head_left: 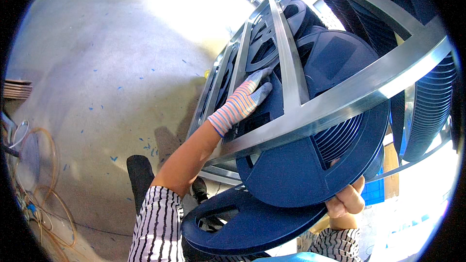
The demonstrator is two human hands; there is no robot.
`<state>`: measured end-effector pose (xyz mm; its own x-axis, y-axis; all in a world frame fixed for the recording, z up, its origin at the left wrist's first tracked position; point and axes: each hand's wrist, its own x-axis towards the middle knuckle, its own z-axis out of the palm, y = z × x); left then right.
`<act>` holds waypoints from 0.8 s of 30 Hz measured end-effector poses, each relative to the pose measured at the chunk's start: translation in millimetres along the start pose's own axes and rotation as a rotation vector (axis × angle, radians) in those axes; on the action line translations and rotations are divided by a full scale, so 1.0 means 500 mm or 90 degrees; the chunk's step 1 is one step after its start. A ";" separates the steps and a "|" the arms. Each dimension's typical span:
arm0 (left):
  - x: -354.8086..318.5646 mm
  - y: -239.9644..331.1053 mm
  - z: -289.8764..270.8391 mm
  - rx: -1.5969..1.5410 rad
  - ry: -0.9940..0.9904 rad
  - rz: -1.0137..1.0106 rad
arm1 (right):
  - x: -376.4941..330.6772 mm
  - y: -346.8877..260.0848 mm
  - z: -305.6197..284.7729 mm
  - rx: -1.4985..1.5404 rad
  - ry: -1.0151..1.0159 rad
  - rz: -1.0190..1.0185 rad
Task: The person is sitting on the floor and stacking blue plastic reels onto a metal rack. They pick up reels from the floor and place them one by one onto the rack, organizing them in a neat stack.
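My left hand, in a striped knit glove with grey fingertips, reaches through the bars of a metal rack. Its fingers lie stretched out, thumb apart, against a dark plastic reel inside. My bare right hand curls at the lower right rim of a large dark blue reel. That reel leans partly under the front bar, and coiled strip shows through its cut-out. Below it, another dark reel lies tilted close to my body. Part of the right hand's grip is hidden behind the rim.
Several more reels fill the rack, and a coiled stack stands at its right. Clear tubing loops at the lower left, near stacked brown boards. Small blue scraps dot the grey floor.
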<state>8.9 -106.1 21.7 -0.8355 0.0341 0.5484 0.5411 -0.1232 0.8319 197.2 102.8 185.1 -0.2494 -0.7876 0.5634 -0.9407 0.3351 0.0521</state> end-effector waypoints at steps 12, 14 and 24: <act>0.000 -0.035 0.006 0.017 0.043 -0.009 | 0.000 0.040 0.017 0.008 0.116 0.013; 0.002 -0.040 0.008 -0.010 0.031 -0.030 | 0.017 0.052 0.020 -0.132 0.103 -0.100; 0.004 -0.028 0.009 -0.012 0.005 -0.019 | 0.037 0.012 0.006 -0.162 0.011 -0.117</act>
<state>0.1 -99.9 11.7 -0.8519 0.0297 0.5228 0.5143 -0.1408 0.8460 186.2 88.8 193.5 -0.0743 -0.8394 0.5385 -0.8814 0.3078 0.3582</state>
